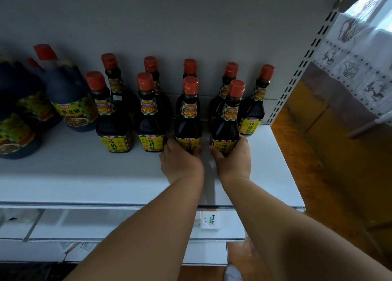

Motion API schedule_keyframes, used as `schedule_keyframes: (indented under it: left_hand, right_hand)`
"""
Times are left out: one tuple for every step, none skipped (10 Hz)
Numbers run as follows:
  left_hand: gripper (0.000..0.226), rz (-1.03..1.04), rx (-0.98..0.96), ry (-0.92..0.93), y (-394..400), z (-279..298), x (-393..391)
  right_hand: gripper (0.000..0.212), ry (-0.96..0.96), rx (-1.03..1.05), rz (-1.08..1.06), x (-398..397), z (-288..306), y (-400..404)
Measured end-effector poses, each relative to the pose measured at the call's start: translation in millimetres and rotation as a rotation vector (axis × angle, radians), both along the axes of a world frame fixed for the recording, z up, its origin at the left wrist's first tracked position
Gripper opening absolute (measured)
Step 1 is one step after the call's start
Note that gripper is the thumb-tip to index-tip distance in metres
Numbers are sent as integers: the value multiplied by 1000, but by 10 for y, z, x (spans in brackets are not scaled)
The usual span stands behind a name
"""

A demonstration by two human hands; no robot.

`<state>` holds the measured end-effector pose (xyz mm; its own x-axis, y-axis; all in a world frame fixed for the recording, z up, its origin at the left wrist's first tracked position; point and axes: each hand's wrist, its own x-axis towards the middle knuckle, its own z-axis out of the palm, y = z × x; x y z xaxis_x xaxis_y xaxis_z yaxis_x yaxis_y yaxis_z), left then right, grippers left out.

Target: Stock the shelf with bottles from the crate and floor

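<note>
Jugs (70, 102) left of bottles (148, 115), labels seemingly soy.

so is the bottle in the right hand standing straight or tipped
Tipped slightly: the bottle in the right hand leans, its red cap sitting right of its base. Whether the base rests fully on the shelf cannot be told.

shelf (84, 174): jugs (70, 98) left | bottles (148, 115) right, two rows
</note>
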<state>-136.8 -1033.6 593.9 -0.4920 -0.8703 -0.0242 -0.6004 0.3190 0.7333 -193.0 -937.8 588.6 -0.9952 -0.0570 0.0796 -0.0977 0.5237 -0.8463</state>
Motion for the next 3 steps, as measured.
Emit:
schedule_keyframes:
  left_hand:
    - [77, -6, -3, -24, -8, -6, -7]
    - [81, -26, 34, -34, -19, 45, 30]
    - [91, -31, 87, 14, 32, 101, 59]
  right_hand:
    - [57, -10, 12, 5, -5, 31, 7]
    - [62, -38, 22, 12, 20, 67, 10]
    - [67, -23, -12, -4, 109, 70, 75]
